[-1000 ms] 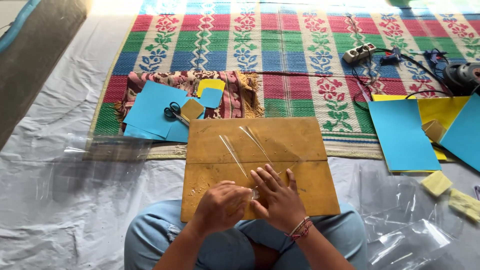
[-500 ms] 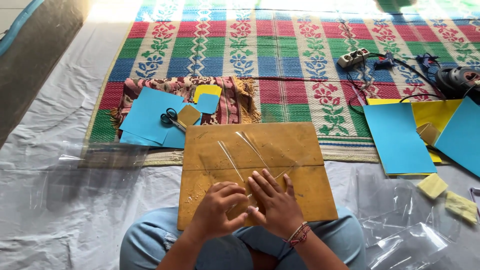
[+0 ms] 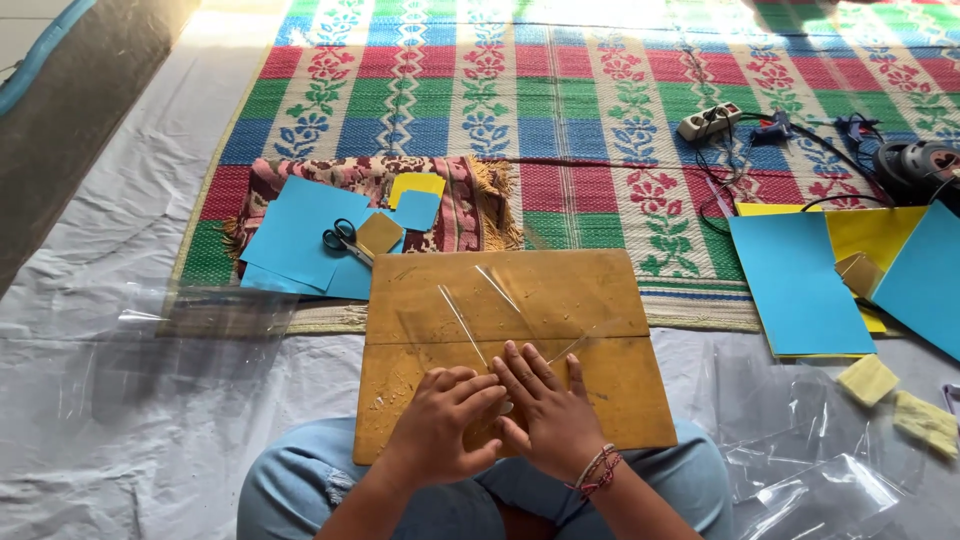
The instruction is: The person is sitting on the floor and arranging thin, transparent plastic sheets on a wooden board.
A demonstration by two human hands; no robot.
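Grip: both hands flat, fingers spread, left hand (image 3: 440, 425) and right hand (image 3: 550, 415) pressing clear plastic sheet (image 3: 500, 310) onto wooden board (image 3: 610, 300) across lap. Since 1 second ago, hands staying put, right fingers fanning wider; scissors (image 3: 342, 238) lying untouched on blue paper (image 3: 290, 230).
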